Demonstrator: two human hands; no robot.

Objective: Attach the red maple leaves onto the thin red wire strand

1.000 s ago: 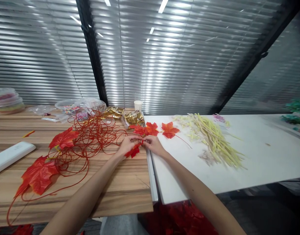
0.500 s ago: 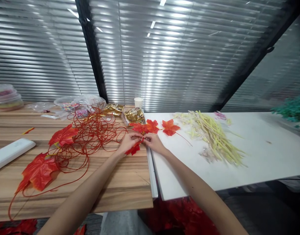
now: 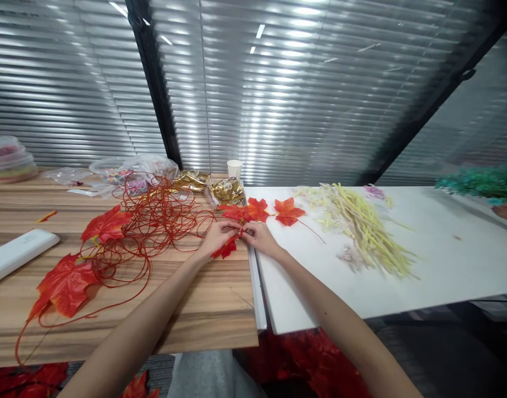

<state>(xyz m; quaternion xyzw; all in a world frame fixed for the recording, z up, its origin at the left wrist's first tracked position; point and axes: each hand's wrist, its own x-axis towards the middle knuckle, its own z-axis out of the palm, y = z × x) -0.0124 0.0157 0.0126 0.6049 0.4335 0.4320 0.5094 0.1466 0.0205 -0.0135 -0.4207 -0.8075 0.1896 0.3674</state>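
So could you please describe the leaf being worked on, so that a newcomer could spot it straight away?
Find the seam where the wooden table meets the white table. Just left of it, the left hand and right hand meet over a small red leaf. Unlike the other red leaves, it is pinched between fingers.

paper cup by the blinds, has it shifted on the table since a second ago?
No. The paper cup sits just right of the gold packets, as before; its slight rise in frame matches everything else, so the camera moved.
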